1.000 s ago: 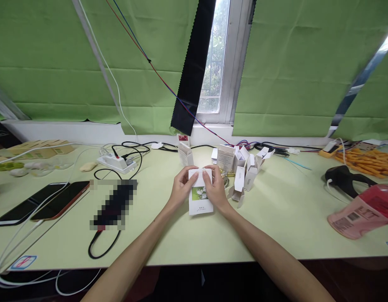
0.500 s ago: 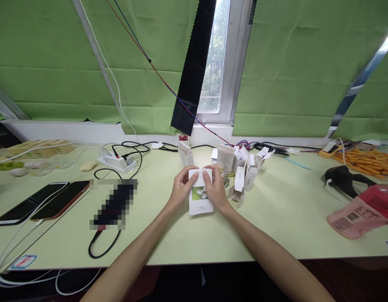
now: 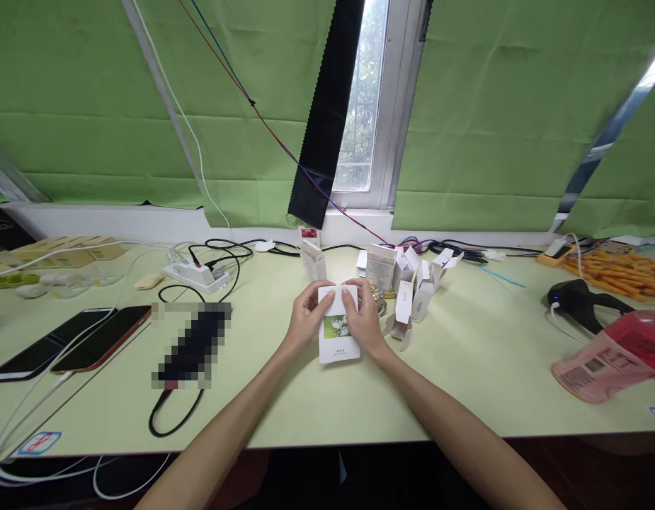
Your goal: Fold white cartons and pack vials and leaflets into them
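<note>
I'm looking down at the pale green counter (image 3: 465, 382), and both hands are meeting at its middle on a small white box (image 3: 338, 333) with a green flower picture on its face. The left hand (image 3: 306, 319) is gripping the box's left edge, fingers (image 3: 327, 292) curled over the top flap. The right hand (image 3: 365, 319) is clasping the right edge, its fingers pressing on the same top edge, so both are closed on the box. The box is standing tilted toward me, its lower edge at the counter. Just behind and right of it, a cluster of open white cartons (image 3: 412, 283) is standing and lying about. Two phones (image 3: 77, 343) are lying far left, a pink pouch (image 3: 608, 361) far right.
</note>
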The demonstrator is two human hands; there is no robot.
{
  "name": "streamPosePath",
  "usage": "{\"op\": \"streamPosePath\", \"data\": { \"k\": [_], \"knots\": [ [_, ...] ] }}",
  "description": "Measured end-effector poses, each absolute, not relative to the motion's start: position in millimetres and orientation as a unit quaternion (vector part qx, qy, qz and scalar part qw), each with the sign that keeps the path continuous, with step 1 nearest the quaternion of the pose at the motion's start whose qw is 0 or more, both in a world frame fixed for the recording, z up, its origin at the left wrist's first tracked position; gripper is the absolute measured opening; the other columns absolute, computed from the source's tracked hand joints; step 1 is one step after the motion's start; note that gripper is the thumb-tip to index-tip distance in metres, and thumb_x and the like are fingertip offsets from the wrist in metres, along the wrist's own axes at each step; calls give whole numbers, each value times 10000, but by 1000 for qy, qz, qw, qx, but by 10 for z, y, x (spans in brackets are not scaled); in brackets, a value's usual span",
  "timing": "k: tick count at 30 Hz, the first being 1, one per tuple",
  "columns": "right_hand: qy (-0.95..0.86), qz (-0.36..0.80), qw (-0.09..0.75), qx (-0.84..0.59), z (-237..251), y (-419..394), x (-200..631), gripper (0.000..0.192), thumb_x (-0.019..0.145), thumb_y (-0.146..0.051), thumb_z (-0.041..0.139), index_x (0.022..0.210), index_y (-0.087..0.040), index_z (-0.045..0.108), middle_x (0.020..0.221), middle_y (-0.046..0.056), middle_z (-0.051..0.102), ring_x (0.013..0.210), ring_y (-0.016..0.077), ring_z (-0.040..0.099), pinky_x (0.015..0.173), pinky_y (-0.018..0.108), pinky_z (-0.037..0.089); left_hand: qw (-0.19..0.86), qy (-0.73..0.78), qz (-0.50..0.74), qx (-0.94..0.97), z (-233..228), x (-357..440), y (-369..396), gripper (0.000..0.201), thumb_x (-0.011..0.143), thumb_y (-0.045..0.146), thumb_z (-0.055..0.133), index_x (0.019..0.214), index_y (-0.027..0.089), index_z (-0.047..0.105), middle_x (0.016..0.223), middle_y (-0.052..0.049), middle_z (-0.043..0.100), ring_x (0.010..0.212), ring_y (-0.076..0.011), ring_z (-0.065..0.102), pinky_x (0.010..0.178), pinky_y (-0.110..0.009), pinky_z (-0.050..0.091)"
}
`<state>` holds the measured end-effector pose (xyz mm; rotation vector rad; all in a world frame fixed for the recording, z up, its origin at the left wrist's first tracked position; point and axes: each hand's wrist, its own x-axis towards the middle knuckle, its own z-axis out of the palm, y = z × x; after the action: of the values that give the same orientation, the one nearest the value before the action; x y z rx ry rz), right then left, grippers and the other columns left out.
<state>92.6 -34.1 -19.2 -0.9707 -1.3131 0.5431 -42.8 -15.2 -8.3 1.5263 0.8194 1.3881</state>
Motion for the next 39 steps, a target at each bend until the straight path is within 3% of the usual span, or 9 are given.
{"op": "streamPosePath", "data": {
  "k": [39],
  "knots": [
    [-578,236,654,-428,-186,-342,924,169,963,-374,524,1037,-223,539,942,38,628,910,195,613,789,317,479,451,327,560,613,-66,-431,-163,308,830,457,726,1003,205,683,839,-27,647,740,-157,571,644,-251,455]
  ]
}}
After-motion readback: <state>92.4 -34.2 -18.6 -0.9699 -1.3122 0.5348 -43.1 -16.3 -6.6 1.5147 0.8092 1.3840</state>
